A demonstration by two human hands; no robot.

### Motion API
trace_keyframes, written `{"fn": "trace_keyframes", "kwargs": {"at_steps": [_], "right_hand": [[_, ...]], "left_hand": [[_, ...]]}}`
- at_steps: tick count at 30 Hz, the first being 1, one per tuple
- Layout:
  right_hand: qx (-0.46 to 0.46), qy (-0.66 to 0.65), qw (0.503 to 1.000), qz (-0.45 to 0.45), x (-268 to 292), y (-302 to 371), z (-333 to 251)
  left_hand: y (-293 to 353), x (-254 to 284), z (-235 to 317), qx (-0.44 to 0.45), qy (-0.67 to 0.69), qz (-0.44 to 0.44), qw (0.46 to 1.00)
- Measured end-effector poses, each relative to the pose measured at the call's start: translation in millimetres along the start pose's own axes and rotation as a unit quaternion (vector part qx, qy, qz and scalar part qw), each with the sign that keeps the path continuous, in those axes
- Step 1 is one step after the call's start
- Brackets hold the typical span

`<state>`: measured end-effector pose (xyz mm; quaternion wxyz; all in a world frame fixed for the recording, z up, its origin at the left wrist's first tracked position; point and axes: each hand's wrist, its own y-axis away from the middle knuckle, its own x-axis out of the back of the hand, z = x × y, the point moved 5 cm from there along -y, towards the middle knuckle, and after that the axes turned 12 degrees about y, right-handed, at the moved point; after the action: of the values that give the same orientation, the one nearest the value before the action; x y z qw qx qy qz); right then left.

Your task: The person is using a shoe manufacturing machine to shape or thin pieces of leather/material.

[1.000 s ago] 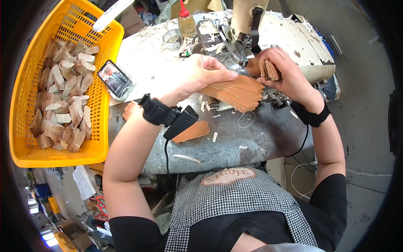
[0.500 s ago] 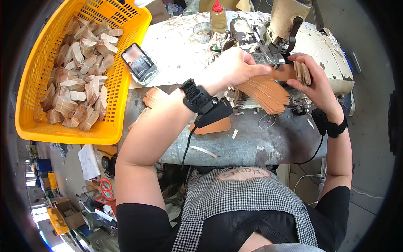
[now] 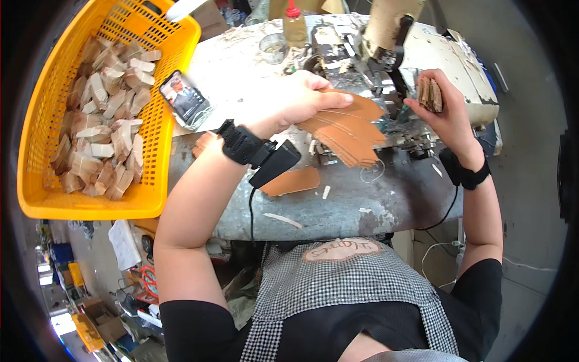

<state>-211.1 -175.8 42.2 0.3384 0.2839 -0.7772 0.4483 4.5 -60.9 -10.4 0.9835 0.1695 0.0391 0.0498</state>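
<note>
The fan of tan leather pieces [image 3: 347,130] lies on the desk [image 3: 362,205] in front of the sewing machine [image 3: 416,42], and over the last second it has stayed pinned there while the view swung so that the work now sits higher and nearer the machine head; the layers look more spread out than before, which suggests the pieces are being fed or counted off one by one. The left hand [image 3: 301,99] rests flat on the fan, fingers extended and pressing it down. The right hand [image 3: 437,111] is closed around a small stack of brown pieces [image 3: 429,95], held upright just right of the needle area. One loose tan piece [image 3: 292,181] lies nearer the desk edge. Left of that, a phone [image 3: 184,98] with a lit screen leans against the yellow basket [image 3: 42,193], which is full of folded tan pieces. A bottle with a red cap [image 3: 294,27] and a small clear cup [image 3: 272,47] stand behind.
</note>
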Motion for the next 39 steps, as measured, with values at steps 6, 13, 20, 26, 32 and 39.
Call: {"fn": "trace_keyframes", "kwargs": {"at_steps": [6, 13, 20, 26, 32, 39], "right_hand": [[-0.018, -0.015, 1.000, -0.011, -1.1, -0.2, 0.2], [0.056, -0.002, 0.998, -0.042, -8.9, -3.1, -7.0], [-0.034, -0.008, 0.998, -0.060, -4.3, 3.0, 4.6], [0.021, -0.015, 0.999, -0.040, -7.6, -3.1, -3.1], [0.006, 0.031, 0.999, -0.036, -4.8, 1.8, 3.2], [-0.002, -0.020, 0.999, -0.047, -5.7, -0.2, -2.5]], "left_hand": [[-7.5, 5.2, -4.3, -0.023, -0.006, 0.030, 0.999], [-6.9, -13.5, 8.3, -0.059, -0.051, -0.004, 0.997], [7.2, -3.2, 7.7, -0.006, 0.041, -0.042, 0.998], [-11.1, -9.5, 5.2, -0.020, -0.111, 0.012, 0.994], [2.3, -4.6, 7.5, -0.030, 0.037, -0.049, 0.998], [-4.2, -3.1, 12.4, -0.011, -0.130, 0.079, 0.988]]}}
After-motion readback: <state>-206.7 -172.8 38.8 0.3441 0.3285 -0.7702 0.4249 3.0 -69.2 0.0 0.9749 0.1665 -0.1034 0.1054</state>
